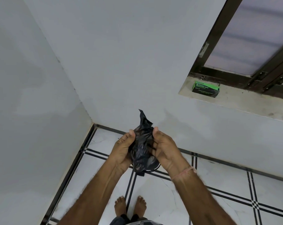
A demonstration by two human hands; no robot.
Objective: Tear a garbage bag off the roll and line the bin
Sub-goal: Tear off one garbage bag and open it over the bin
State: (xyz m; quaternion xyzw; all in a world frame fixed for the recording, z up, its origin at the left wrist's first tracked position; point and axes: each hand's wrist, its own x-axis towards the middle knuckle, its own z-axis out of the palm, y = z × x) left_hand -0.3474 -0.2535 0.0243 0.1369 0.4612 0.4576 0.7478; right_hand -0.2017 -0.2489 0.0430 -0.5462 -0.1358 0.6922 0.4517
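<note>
Both hands hold one crumpled black plastic garbage bag (pixel 141 146) between them. The left hand (pixel 122 151) grips the bag's left side, with its thumb up by the top of the bunch. The right hand (pixel 166 149) grips the right side, and its thumb also presses on the plastic near the top. The fingers of both hands curl round the back of the bag, so most of them are hidden. The bag is scrunched into a shiny lump. One pointy corner sticks up above the thumbs. The bottom of the lump hangs down between the wrists. A dark curved edge shows just under the bag, and I cannot tell what it is.

A thin pink thread (pixel 184 172) goes round the right wrist.

The bag is up in the air in front of the person, above the white tiled floor with black lines (pixel 162 192). Two bare feet (pixel 120 207) stand on the tiles below the arms.

A pale grey wall (pixel 121 62) is behind the hands. Up on the right, a green and black cardboard box of garbage bags (pixel 205 89) sits on a pale stone window sill (pixel 244 101), well apart from the hands. A window with a dark brown frame (pixel 251 34) is just behind the box.
</note>
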